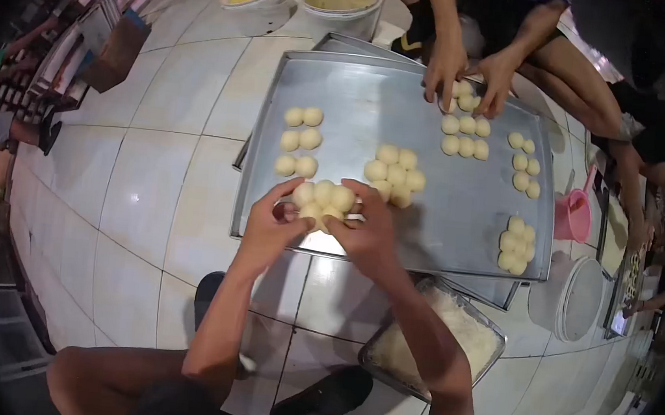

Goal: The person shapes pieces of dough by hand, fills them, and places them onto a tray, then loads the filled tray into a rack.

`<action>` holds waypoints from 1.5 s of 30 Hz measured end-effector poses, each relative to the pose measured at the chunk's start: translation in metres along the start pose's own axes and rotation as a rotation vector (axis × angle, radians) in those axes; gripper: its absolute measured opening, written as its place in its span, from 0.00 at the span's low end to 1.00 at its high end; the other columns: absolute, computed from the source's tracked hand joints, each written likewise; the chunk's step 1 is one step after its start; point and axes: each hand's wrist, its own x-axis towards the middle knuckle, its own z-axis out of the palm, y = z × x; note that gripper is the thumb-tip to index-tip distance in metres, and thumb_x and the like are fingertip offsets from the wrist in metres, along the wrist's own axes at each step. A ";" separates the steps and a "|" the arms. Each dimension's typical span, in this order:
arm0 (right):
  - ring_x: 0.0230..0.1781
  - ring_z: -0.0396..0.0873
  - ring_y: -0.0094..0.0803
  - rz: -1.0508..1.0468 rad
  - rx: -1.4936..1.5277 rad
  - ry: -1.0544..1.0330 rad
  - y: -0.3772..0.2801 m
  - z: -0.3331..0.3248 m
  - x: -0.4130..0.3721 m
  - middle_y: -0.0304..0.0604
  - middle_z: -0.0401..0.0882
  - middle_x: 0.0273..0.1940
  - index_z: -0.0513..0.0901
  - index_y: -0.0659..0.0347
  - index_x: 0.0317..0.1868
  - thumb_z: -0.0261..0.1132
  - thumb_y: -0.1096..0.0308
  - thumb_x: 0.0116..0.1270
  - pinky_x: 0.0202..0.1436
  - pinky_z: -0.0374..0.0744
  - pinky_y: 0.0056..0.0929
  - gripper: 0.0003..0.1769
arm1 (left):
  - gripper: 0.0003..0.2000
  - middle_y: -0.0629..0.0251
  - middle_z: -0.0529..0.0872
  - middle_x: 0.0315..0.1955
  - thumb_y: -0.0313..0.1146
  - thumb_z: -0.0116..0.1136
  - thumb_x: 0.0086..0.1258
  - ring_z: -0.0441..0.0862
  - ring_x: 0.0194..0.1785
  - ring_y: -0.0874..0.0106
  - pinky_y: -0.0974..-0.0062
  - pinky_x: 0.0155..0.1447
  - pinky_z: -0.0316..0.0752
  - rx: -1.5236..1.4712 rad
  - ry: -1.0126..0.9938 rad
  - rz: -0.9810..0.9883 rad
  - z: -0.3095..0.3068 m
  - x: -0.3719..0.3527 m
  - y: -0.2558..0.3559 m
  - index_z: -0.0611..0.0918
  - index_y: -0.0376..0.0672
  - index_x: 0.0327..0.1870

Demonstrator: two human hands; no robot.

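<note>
Left hand and right hand grip one clump of dough balls between them, fingers at its sides and thumbs on its near face, over the near edge of a metal tray; whether its underside touches the tray is hard to tell from above. A second clump sits on the tray just beyond the right hand, paired balls to the left. Across the tray, a co-worker's hands touch another group.
</note>
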 end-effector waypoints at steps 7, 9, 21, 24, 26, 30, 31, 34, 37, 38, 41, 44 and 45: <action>0.44 0.78 0.48 -0.201 -0.810 -0.027 0.010 0.010 0.017 0.54 0.75 0.54 0.80 0.66 0.55 0.71 0.66 0.60 0.46 0.81 0.41 0.23 | 0.29 0.55 0.88 0.42 0.22 0.69 0.62 0.83 0.41 0.72 0.77 0.51 0.78 0.686 0.120 0.060 -0.019 0.014 0.008 0.78 0.34 0.68; 0.41 0.79 0.48 -0.186 -0.621 0.020 0.016 0.010 0.042 0.54 0.78 0.48 0.82 0.67 0.52 0.71 0.64 0.58 0.45 0.80 0.43 0.22 | 0.27 0.55 0.89 0.41 0.23 0.69 0.63 0.84 0.41 0.71 0.77 0.50 0.78 0.688 0.148 0.046 -0.030 0.036 0.013 0.79 0.33 0.66; 0.31 0.74 0.31 -0.188 -0.457 -0.212 -0.001 -0.004 0.123 0.40 0.82 0.33 0.88 0.66 0.48 0.71 0.68 0.57 0.39 0.78 0.28 0.18 | 0.16 0.58 0.88 0.37 0.27 0.66 0.63 0.82 0.36 0.67 0.73 0.44 0.78 0.539 0.143 0.223 -0.021 0.100 0.004 0.87 0.35 0.53; 0.31 0.75 0.34 -0.158 -0.418 -0.204 0.011 -0.002 0.115 0.42 0.83 0.35 0.87 0.65 0.47 0.69 0.69 0.57 0.39 0.78 0.30 0.17 | 0.17 0.58 0.88 0.39 0.27 0.66 0.63 0.82 0.38 0.67 0.73 0.46 0.78 0.559 0.103 0.184 -0.024 0.099 -0.004 0.86 0.35 0.54; 0.33 0.76 0.40 -0.065 -0.328 -0.226 0.029 0.006 0.106 0.46 0.83 0.39 0.86 0.66 0.44 0.68 0.69 0.58 0.40 0.78 0.34 0.14 | 0.17 0.58 0.89 0.41 0.27 0.67 0.64 0.83 0.40 0.67 0.73 0.49 0.79 0.605 0.039 0.115 -0.032 0.097 -0.016 0.86 0.34 0.55; 0.36 0.79 0.37 -0.206 -0.511 -0.203 0.032 0.002 0.093 0.45 0.84 0.45 0.85 0.65 0.49 0.71 0.69 0.59 0.43 0.79 0.30 0.17 | 0.16 0.58 0.88 0.44 0.27 0.67 0.65 0.84 0.44 0.65 0.72 0.53 0.78 0.803 0.057 0.312 -0.034 0.090 -0.019 0.86 0.34 0.53; 0.38 0.80 0.34 -0.289 -0.626 -0.177 0.027 -0.002 0.089 0.44 0.84 0.47 0.85 0.64 0.53 0.72 0.70 0.59 0.44 0.79 0.27 0.20 | 0.15 0.58 0.88 0.45 0.27 0.66 0.65 0.84 0.46 0.64 0.72 0.55 0.78 0.887 0.073 0.431 -0.032 0.091 -0.015 0.86 0.35 0.53; 0.49 0.82 0.31 -0.370 -0.706 0.087 0.007 -0.008 0.066 0.42 0.83 0.56 0.83 0.63 0.59 0.72 0.73 0.62 0.54 0.78 0.23 0.23 | 0.14 0.59 0.87 0.47 0.28 0.66 0.65 0.83 0.48 0.63 0.70 0.56 0.77 0.879 0.056 0.589 -0.008 0.086 0.004 0.86 0.36 0.52; 0.55 0.79 0.30 0.020 0.122 0.260 -0.030 -0.067 0.006 0.41 0.83 0.56 0.82 0.62 0.62 0.67 0.73 0.68 0.61 0.76 0.25 0.21 | 0.13 0.60 0.86 0.50 0.29 0.67 0.66 0.82 0.48 0.61 0.67 0.56 0.77 0.639 0.030 0.627 0.053 0.058 0.020 0.87 0.37 0.50; 0.55 0.79 0.30 0.004 0.029 0.346 -0.021 -0.088 -0.006 0.41 0.83 0.57 0.82 0.62 0.62 0.65 0.73 0.70 0.62 0.76 0.26 0.20 | 0.13 0.60 0.86 0.50 0.30 0.67 0.67 0.82 0.48 0.62 0.68 0.56 0.77 0.598 -0.030 0.652 0.070 0.058 0.018 0.86 0.37 0.50; 0.54 0.79 0.30 0.016 -0.037 0.593 0.000 -0.133 -0.035 0.44 0.82 0.58 0.80 0.64 0.63 0.64 0.73 0.73 0.62 0.76 0.26 0.20 | 0.13 0.60 0.87 0.51 0.30 0.66 0.69 0.83 0.49 0.63 0.70 0.57 0.77 0.446 -0.230 0.557 0.098 0.057 0.004 0.86 0.37 0.52; 0.53 0.79 0.31 0.016 0.034 0.935 0.004 -0.191 -0.077 0.48 0.81 0.59 0.79 0.67 0.64 0.64 0.73 0.73 0.60 0.76 0.26 0.21 | 0.13 0.61 0.87 0.51 0.30 0.65 0.71 0.83 0.51 0.66 0.72 0.57 0.77 0.321 -0.499 0.443 0.172 0.051 -0.009 0.85 0.38 0.55; 0.53 0.79 0.32 -0.011 0.077 1.037 0.006 -0.200 -0.079 0.48 0.81 0.59 0.78 0.67 0.65 0.64 0.72 0.73 0.61 0.76 0.27 0.21 | 0.14 0.62 0.87 0.51 0.29 0.64 0.71 0.83 0.51 0.68 0.73 0.57 0.77 0.296 -0.548 0.446 0.184 0.050 -0.012 0.84 0.38 0.56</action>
